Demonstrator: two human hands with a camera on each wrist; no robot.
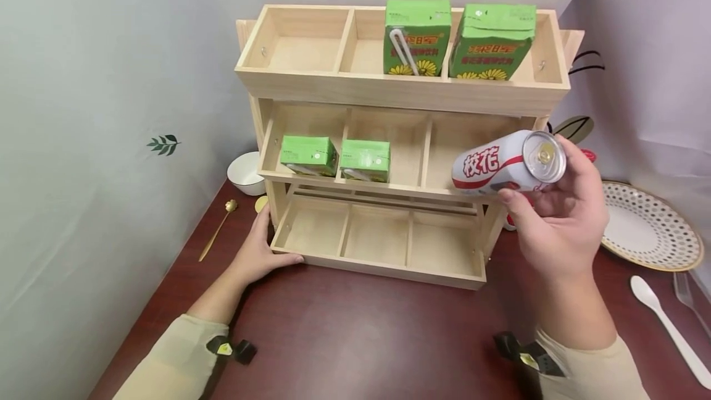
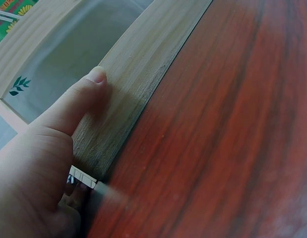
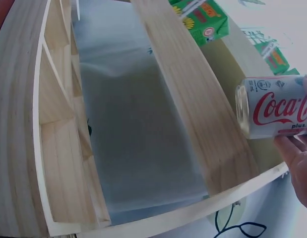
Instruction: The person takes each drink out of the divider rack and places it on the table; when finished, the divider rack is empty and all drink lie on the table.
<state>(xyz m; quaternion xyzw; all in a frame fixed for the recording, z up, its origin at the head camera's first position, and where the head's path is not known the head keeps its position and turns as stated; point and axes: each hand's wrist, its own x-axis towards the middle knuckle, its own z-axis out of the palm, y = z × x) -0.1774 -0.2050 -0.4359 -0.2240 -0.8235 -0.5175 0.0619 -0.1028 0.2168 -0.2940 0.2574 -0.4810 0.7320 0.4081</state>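
Note:
My right hand (image 1: 566, 221) grips a silver-white Coca-Cola can (image 1: 494, 164), thumb below and fingers behind. The can lies tilted at the right compartment of the middle tier, its top toward me; the right wrist view shows the can (image 3: 275, 106) over that tier. A three-tier wooden rack (image 1: 400, 94) stands before me. My left hand (image 1: 258, 255) holds its lower left corner, with the thumb (image 2: 91, 87) along the bottom tier's front board; the other fingers are mostly hidden. Two green drink cartons (image 1: 363, 159) sit in the middle tier, and two larger ones (image 1: 491, 42) on top.
Left of the rack are a white bowl (image 1: 247, 171) and a gold spoon (image 1: 216, 232). On the right lie a dotted plate (image 1: 639, 227), a white spoon (image 1: 669, 329) and a fork (image 1: 689, 298). Something red and partly hidden shows behind my right hand.

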